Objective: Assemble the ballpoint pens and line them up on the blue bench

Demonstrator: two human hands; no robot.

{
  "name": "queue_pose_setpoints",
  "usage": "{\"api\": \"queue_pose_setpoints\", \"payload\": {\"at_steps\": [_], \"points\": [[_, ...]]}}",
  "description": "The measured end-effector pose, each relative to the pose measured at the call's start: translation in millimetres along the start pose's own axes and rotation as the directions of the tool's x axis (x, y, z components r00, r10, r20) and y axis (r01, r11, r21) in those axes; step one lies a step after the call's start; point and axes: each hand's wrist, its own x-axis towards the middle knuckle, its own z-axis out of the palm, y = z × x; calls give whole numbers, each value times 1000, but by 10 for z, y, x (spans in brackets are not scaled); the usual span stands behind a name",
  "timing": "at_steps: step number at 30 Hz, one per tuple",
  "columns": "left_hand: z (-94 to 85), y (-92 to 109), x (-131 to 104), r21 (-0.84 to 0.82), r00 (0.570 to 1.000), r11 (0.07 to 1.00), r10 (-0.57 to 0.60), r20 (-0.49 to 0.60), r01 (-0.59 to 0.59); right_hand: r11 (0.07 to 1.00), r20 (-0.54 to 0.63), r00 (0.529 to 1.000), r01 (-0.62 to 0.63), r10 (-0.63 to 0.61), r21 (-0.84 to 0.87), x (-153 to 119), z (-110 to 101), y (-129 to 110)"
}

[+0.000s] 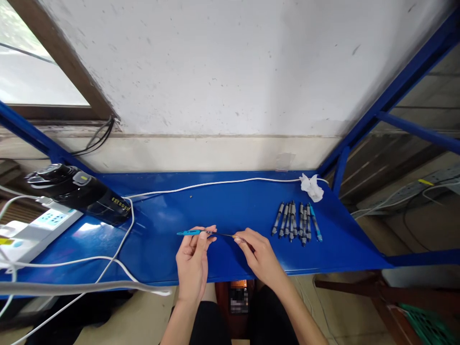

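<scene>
Head view: left of the pen row [293, 215], we found the left hand [192, 258] with fingers closed on a blue pen barrel [189, 233], the right hand [259, 255] pinching a thin rod [225, 235]; we judged level alignment essential.

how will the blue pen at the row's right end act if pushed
The blue pen looks slim and rounded, so it may roll on the smooth-looking blue tabletop. Its slender build suggests little weight. Pushed left, it would probably nudge the grey pens close beside it.
</scene>
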Motion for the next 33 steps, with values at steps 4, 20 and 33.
{"api": "queue_pose_setpoints", "payload": {"at_steps": [4,20,33], "points": [[15,19,-18,131,995,991,-18,98,5,999,5,1000,15,-15,-31,1,18,20],[-3,-30,-25,159,993,987,10,119,-29,983,35,999,-8,14,-183,-7,10,-13],[-53,-31,-25,377,925,919,-41,378,-114,987,84,996,34,-21,-157,-39,52,-10]]}}
